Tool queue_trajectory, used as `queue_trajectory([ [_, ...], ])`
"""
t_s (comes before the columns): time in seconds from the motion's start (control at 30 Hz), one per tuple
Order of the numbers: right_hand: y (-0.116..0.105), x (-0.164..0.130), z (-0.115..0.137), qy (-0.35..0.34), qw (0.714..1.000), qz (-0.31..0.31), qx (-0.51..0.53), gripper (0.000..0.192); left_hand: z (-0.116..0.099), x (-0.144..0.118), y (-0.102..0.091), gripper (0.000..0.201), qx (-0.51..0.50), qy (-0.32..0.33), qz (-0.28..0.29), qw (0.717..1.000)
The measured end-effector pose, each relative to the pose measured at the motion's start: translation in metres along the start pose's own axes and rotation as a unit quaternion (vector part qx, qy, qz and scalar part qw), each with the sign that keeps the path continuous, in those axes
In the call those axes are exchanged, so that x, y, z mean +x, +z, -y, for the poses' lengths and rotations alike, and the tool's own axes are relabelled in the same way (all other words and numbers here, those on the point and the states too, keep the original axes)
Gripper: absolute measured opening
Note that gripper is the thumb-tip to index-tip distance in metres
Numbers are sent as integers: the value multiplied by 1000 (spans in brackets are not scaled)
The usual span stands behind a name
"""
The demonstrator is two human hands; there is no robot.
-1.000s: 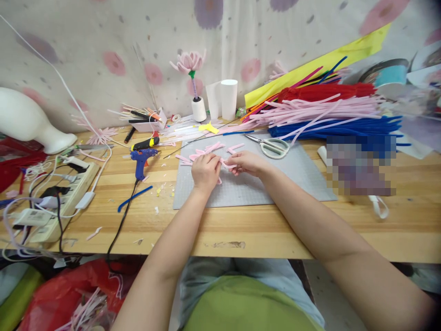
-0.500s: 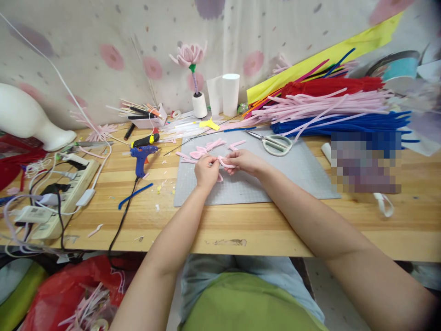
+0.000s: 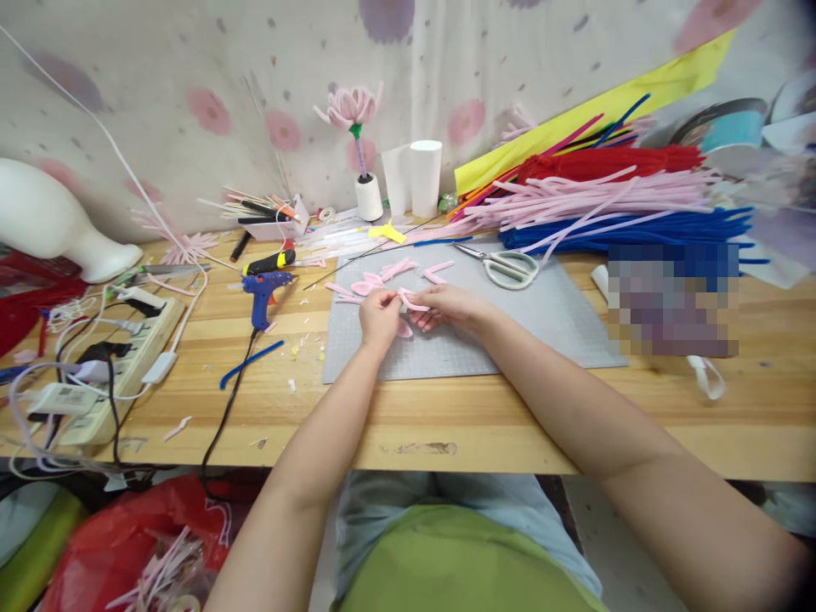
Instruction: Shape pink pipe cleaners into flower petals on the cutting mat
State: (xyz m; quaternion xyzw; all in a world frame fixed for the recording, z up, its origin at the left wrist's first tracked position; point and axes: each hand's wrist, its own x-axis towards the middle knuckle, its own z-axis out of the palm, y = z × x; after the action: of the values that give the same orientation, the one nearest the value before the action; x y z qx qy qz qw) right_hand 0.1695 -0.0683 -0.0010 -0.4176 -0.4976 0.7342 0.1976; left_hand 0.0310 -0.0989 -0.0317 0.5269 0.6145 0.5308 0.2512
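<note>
Over a grey cutting mat [image 3: 541, 340], both my hands meet on a bent pink pipe cleaner [image 3: 412, 301]. My left hand [image 3: 381, 319] pinches its left end between thumb and fingertips. From the other side my right hand [image 3: 450, 308] grips it, fingers curled, partly hiding the strand. A pink petal-like loop [image 3: 405, 329] shows just below my fingers; whether it joins the held piece I cannot tell. Behind my left hand lie several bent pink pieces [image 3: 376, 279]. One V-shaped pink piece [image 3: 437, 272] rests above my right hand, with scissors [image 3: 507, 267] to its right.
A blue glue gun [image 3: 263, 296] with a trailing cord lies left of the mat. A power strip [image 3: 133, 365] full of plugs is farther left. Pink pipe cleaners [image 3: 592, 194] and blue ones [image 3: 631, 228] are heaped back right. A pink flower [image 3: 354, 108] stands in a white holder [image 3: 368, 197].
The pink strand between my hands has shifted slightly and looks straighter. My right-hand fingers have moved a little. The loop beneath shows more fully.
</note>
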Motion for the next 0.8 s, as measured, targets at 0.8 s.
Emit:
queue_trajectory([
  [0.8, 8, 5, -8, -99, 980, -164, -51, 8, 2, 22, -52, 36, 143, 162, 194, 957],
])
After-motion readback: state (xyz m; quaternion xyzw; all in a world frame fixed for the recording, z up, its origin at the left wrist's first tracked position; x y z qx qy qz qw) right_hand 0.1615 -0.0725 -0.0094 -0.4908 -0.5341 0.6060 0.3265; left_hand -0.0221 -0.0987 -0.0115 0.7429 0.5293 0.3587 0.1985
